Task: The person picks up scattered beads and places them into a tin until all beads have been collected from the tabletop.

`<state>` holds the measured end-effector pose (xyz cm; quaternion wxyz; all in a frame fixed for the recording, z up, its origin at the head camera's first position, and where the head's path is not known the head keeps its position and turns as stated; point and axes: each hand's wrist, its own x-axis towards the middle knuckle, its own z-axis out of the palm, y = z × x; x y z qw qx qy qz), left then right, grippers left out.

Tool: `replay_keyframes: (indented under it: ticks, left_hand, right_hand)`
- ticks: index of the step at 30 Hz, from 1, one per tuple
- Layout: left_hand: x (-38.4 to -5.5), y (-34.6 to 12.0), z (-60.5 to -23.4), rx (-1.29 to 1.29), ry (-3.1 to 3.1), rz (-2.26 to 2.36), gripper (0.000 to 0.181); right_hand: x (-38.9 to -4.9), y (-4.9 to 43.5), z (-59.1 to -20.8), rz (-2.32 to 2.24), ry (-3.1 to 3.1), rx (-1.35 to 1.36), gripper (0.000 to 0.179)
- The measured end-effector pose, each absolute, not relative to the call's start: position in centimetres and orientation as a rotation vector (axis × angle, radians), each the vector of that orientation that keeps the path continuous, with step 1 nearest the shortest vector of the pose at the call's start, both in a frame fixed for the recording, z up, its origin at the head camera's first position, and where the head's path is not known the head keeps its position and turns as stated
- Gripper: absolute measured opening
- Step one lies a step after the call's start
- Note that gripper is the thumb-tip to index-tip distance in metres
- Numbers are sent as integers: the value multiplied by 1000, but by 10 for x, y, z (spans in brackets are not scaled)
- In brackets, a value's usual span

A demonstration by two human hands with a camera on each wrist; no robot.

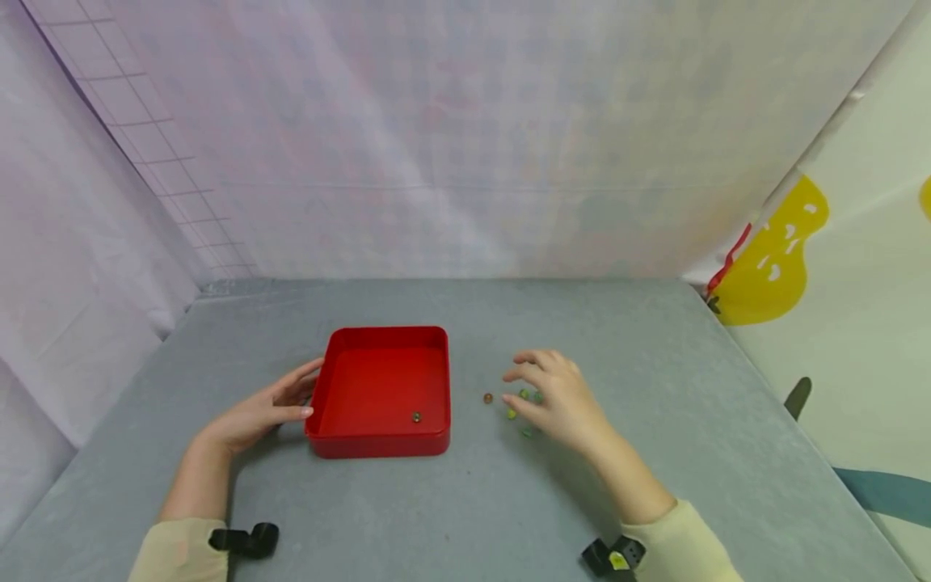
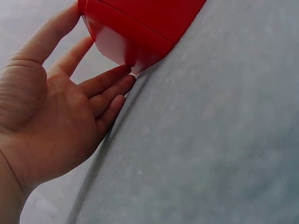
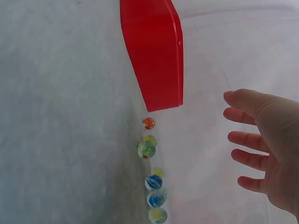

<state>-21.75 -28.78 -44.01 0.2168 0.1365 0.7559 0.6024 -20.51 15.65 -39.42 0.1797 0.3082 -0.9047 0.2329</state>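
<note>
A square red tray (image 1: 393,447) with raised walls sits on the grey cloth, and one small dark-greenish marble (image 1: 417,417) lies inside near its front right. My left hand (image 1: 250,416) rests against the tray's left wall. In the left wrist view its fairly straight fingers (image 2: 105,88) touch the red side, with the thumb at the upper corner. Over several loose glass marbles to the tray's right hovers my right hand (image 1: 563,400), fingers spread and slightly bent, holding nothing. An orange marble (image 3: 148,123), a green one (image 3: 146,149) and a blue-streaked one (image 3: 153,182) show in the right wrist view.
Grey cloth (image 1: 451,525) covers the table. A pale hanging curtain (image 1: 465,162) closes off the back, with more fabric at both sides. Black wrist cameras (image 1: 250,540) are strapped at the sleeves.
</note>
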Motion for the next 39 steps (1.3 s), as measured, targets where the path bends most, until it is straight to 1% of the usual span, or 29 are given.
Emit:
replay_keyframes:
  ticks: [24,39]
  left_hand:
    - [-216,-287,-438,382,2104,1663,76]
    - [-217,-288,-439,397,2104,1659,75]
  right_hand:
    - [-203,191,-412,565,-2599,842,24]
    - [-210,211,-422,632,-2677,792,24]
